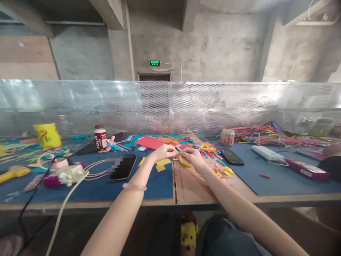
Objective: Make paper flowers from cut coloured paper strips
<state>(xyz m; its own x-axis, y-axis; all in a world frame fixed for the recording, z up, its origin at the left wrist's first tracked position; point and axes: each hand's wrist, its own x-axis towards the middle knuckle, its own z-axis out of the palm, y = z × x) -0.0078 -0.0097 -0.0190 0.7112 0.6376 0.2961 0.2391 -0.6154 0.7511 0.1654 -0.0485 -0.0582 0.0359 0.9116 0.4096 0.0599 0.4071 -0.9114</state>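
Near the table's middle, my right hand point(194, 157) is closed around scissors with a yellow loop handle point(185, 163); a narrow grey blade seems to point up and left from the fingers. My left hand point(165, 152) meets it, its thumb and fingers pinched on a small yellow bit, which looks like paper. Fingers partly cover both items. Beneath the left wrist lie yellow paper pieces point(162, 164). Right of the right hand is a paper flower point(206, 147) in orange, red and blue, with pink and yellow scraps point(222, 170) in front.
Red paper point(150, 143) lies behind my hands. A black tablet-like device point(124, 169), a bottle point(100, 139) and a yellow container point(48, 136) stand left. Rightward are a phone point(232, 157), a jar point(227, 137), and a white power bank point(268, 153). A perforated metal screen point(119, 106) bounds the table.
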